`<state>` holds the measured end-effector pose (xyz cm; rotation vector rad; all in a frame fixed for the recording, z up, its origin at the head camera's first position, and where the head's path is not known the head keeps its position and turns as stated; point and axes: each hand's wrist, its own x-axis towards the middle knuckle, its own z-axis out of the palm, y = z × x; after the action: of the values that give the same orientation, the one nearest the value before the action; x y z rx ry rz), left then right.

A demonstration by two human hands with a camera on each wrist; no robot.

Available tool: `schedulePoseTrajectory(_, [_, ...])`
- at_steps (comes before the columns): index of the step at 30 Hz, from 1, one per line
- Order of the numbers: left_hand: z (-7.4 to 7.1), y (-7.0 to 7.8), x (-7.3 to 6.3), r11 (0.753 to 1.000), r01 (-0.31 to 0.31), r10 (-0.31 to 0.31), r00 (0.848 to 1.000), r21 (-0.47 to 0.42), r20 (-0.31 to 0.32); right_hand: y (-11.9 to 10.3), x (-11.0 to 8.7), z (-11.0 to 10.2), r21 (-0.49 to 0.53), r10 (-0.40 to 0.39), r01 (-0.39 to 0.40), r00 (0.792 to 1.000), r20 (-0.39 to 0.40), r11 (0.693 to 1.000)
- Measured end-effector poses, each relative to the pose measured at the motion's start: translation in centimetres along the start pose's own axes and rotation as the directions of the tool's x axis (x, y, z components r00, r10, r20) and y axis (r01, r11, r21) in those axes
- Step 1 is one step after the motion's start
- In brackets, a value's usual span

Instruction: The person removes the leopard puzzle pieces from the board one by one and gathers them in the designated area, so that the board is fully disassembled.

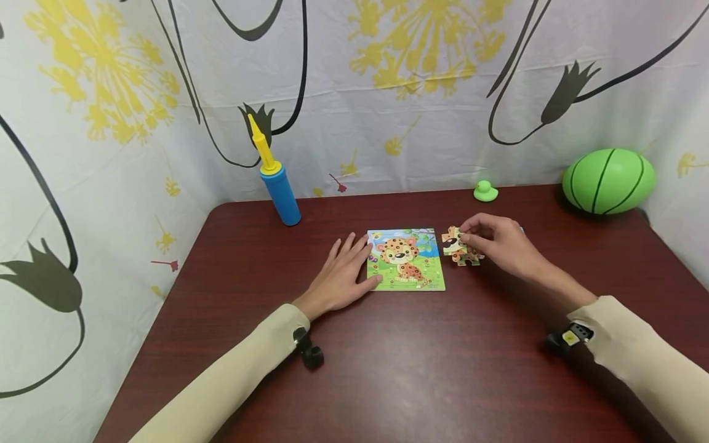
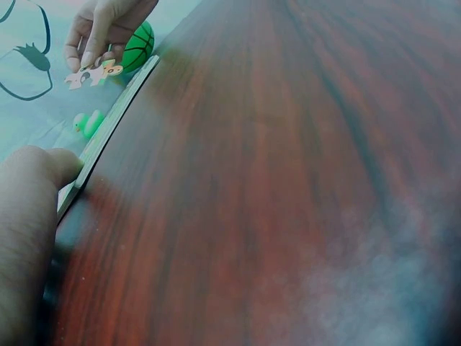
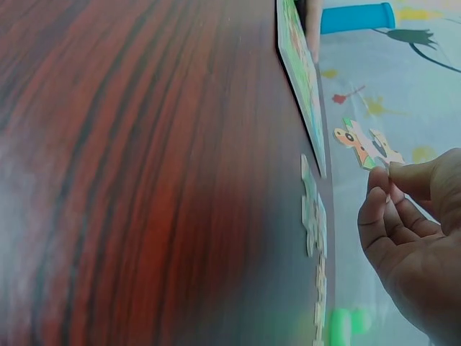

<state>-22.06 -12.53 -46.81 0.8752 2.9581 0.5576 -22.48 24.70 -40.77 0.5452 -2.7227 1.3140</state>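
In the head view a square leopard-cub picture puzzle board lies flat on the dark red table. My left hand rests along its left side, fingers spread, the thumb at the lower left corner. To the right of the board, my right hand pinches a jigsaw piece between thumb and fingertips. The right wrist view shows that piece raised off the tabletop, with a knob and notches. Under and beside this hand lie loose jigsaw pieces, partly hidden by it in the head view.
At the back stand a blue and yellow hand pump on the left and a small green duck on the right. A green ball sits in the back right corner. Patterned white cloth hangs behind the table.
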Motion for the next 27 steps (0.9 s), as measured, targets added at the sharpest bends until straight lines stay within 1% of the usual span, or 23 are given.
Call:
schedulePoseTrajectory(8, [-0.1, 0.1, 0.0, 1.000, 0.004, -0.004, 1.000, -0.004, 0.002, 0.7, -0.7, -1.2, -0.031, 0.010, -0.011, 0.999, -0.048, 0.999])
schedulePoseTrajectory(19, [0.0, 0.1, 0.0, 1.000, 0.011, -0.011, 1.000, -0.012, 0.002, 2.4, -1.4, -2.9, -0.039, 0.036, -0.039, 0.996, -0.087, 0.998])
schedulePoseTrajectory(27, [0.0, 0.1, 0.0, 1.000, 0.008, -0.008, 1.000, -0.014, 0.005, 3.0, -2.1, -4.0, -0.057, 0.045, -0.052, 0.993, -0.109, 0.997])
